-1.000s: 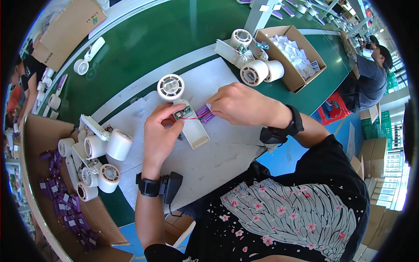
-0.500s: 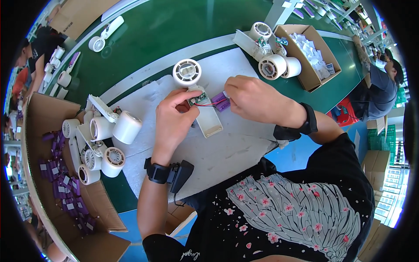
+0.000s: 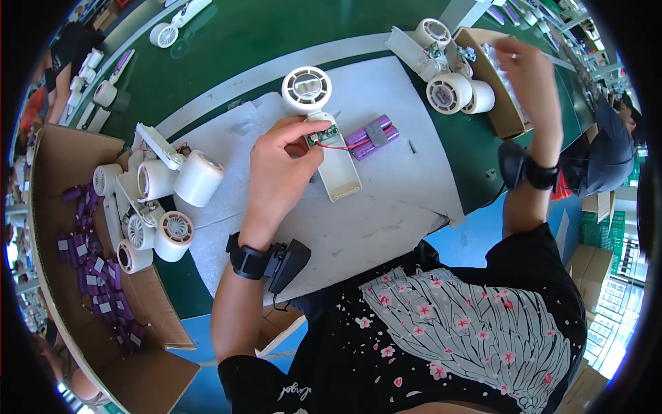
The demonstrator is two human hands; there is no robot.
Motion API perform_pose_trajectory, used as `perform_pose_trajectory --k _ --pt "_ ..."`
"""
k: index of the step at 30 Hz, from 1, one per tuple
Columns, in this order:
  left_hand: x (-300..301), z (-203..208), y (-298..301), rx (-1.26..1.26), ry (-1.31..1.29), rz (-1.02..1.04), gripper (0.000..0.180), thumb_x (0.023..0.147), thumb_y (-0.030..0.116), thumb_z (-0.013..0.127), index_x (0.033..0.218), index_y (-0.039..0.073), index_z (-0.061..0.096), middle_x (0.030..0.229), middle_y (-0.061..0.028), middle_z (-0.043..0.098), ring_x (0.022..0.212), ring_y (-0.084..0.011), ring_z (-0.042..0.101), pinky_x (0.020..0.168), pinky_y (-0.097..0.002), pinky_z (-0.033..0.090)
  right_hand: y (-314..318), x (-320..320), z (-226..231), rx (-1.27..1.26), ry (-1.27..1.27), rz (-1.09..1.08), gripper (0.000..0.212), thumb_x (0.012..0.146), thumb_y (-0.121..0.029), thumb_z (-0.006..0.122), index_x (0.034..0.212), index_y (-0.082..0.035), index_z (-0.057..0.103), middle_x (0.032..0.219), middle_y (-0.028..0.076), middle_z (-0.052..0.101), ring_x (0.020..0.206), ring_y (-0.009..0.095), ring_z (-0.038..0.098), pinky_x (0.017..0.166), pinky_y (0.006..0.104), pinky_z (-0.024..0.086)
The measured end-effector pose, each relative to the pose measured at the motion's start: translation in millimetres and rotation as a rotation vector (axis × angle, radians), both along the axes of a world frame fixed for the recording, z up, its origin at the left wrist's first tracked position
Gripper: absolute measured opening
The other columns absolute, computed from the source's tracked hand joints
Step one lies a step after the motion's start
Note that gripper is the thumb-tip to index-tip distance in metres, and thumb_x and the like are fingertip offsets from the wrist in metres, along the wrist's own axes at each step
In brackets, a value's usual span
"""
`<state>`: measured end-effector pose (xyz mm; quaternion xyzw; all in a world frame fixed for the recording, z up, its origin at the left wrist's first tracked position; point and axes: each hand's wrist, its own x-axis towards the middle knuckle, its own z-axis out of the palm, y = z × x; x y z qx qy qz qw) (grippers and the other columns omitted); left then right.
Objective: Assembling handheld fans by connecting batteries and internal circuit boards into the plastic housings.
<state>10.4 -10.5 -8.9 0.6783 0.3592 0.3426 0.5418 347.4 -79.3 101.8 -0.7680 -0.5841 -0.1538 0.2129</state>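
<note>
On the pale mat lies a white handheld fan, its round head pointing away from me and its handle shell open. My left hand is closed at the shell, thumb and forefinger pinching the small green circuit board. Red wires run from the board to a purple two-cell battery pack, which rests beside the shell with a grey patch across it. My right hand is over the cardboard box of white paper-like pieces at the far right. Its fingertips are blurred, so any hold there is unclear.
More white fan bodies stand at the left and beside the box. A large carton at the left holds many purple battery packs. Beyond the mat runs a green table. Other people sit at both sides.
My right hand has left the battery pack and moved far right to the box. The pack now shows fully, with its grey patch. My left hand stays at the board.
</note>
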Motion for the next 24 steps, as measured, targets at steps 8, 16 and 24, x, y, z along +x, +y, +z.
perform_pose_trajectory --k 8,16,24 --pt "-0.5 -4.4 -0.3 0.03 -0.007 0.03 0.035 0.072 -0.002 0.06 0.104 0.006 0.072 0.102 -0.009 0.066 0.073 -0.0127 0.061 0.069 -0.0243 0.05 14.8 -120.3 -57.2 -0.391 0.183 0.898 0.037 0.07 -0.005 0.077 0.105 -0.003 0.064 0.108 0.011 0.063 0.095 0.031 0.061 0.086 0.035 0.05" --pt "-4.8 5.1 0.8 0.091 0.078 0.027 0.035 0.072 -0.002 0.063 0.104 0.008 0.073 0.099 -0.0083 0.067 0.07 -0.0126 0.062 0.068 -0.025 0.05 31.3 -106.6 -62.5 -0.958 0.878 0.845 0.044 0.081 -0.012 0.071 0.12 0.001 0.057 0.098 0.01 0.064 0.088 0.023 0.065 0.075 0.0317 0.053" --pt "-7.9 12.8 6.2 0.103 0.156 -0.043 0.036 0.072 0.001 0.071 0.107 0.01 0.072 0.097 -0.0076 0.068 0.066 -0.0096 0.058 0.062 -0.0234 0.049 20.6 -106.3 -58.8 -0.95 1.751 0.972 0.059 0.08 -0.006 0.066 0.134 0.0 0.045 0.108 0.014 0.059 0.087 0.024 0.067 0.072 0.0307 0.055"
